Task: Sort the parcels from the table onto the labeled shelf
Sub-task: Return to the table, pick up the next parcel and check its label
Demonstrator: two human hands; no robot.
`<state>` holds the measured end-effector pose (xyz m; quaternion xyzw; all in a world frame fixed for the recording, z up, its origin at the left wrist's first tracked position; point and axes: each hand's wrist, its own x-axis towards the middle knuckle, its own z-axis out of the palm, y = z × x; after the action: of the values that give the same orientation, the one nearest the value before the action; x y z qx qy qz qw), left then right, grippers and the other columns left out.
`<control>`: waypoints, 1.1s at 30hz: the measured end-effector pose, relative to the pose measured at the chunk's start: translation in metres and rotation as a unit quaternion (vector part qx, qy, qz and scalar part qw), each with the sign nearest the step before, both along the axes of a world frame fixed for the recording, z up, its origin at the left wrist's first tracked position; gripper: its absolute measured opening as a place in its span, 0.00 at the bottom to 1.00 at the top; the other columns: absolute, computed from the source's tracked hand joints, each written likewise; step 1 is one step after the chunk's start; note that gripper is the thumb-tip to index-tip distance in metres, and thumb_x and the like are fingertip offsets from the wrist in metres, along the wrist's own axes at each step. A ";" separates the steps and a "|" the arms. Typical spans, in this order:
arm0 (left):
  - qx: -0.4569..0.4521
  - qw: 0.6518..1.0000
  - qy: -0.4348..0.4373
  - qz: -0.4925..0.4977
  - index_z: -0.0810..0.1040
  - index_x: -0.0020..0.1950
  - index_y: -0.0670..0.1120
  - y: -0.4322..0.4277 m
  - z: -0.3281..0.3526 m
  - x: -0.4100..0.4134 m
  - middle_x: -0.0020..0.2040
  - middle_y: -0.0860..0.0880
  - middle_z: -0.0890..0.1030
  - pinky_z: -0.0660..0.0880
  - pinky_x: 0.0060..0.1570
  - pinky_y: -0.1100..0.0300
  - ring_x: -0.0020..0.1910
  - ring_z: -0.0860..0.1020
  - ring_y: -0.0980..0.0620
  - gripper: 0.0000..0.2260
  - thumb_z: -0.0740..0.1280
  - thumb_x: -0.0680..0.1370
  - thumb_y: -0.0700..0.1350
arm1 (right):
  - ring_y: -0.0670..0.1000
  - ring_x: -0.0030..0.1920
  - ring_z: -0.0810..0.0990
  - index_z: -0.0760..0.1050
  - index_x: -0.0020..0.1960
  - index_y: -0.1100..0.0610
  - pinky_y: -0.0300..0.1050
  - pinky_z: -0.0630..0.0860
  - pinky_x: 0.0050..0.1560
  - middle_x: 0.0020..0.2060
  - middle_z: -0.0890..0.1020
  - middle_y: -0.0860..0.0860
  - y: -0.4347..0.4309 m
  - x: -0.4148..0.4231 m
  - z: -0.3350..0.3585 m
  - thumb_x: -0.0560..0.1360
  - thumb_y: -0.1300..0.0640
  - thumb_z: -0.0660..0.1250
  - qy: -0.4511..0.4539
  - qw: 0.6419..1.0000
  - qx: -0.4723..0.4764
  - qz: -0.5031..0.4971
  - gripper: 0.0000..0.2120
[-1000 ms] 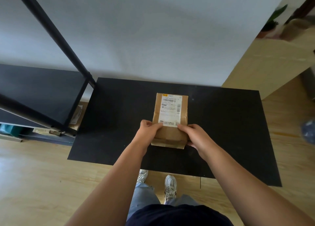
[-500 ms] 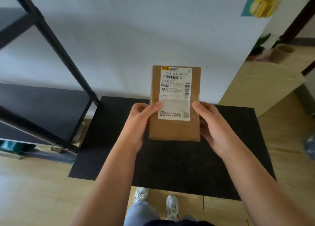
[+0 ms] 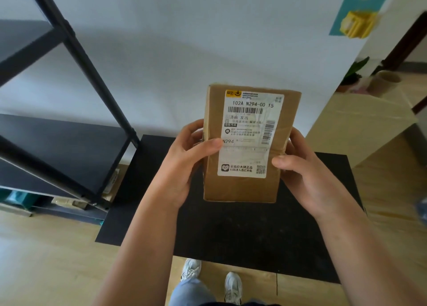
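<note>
A brown cardboard parcel (image 3: 240, 188) with a white shipping label reading "102A N294-00 15" is held up above the black table (image 3: 254, 234), label facing me. My left hand (image 3: 184, 165) grips its left side with the thumb across the label edge. My right hand (image 3: 305, 174) grips its right side, thumb on the front. The black metal shelf (image 3: 69, 144) stands to the left of the table, its boards dark and its labels out of sight.
A white wall rises behind the table. A light wooden cabinet (image 3: 360, 125) with a plant and pots stands at the right. Small items lie under the shelf's lowest board (image 3: 69, 201). My feet in white shoes (image 3: 233, 287) stand at the table's near edge on the wooden floor.
Both hands lifted the parcel off the table and raised it toward the camera, tilting the label to face me. The view has tipped upward, showing more wall.
</note>
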<state>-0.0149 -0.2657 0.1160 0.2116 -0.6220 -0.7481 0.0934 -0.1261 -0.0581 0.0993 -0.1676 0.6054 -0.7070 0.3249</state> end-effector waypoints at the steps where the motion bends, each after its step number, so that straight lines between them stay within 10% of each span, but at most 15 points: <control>1: 0.000 1.000 0.005 -0.002 0.73 0.70 0.48 0.000 0.000 0.001 0.62 0.45 0.83 0.80 0.58 0.46 0.59 0.83 0.45 0.36 0.76 0.63 0.52 | 0.57 0.65 0.81 0.66 0.76 0.49 0.55 0.75 0.62 0.65 0.81 0.56 0.000 0.000 0.001 0.62 0.57 0.74 0.003 1.000 -0.006 0.002 0.43; 33: -0.031 0.997 -0.062 0.020 0.73 0.71 0.51 0.020 0.022 0.018 0.60 0.50 0.84 0.75 0.66 0.46 0.59 0.82 0.51 0.40 0.72 0.63 0.66 | 0.54 0.60 0.83 0.73 0.69 0.47 0.60 0.73 0.68 0.56 0.87 0.50 -0.002 0.015 0.018 0.70 0.48 0.70 -0.005 0.996 0.067 -0.055 0.27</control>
<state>0.0029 -0.2459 0.1383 0.2664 -0.6455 -0.7117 0.0763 -0.1116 -0.0597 0.1177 -0.1083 0.6579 -0.6826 0.2990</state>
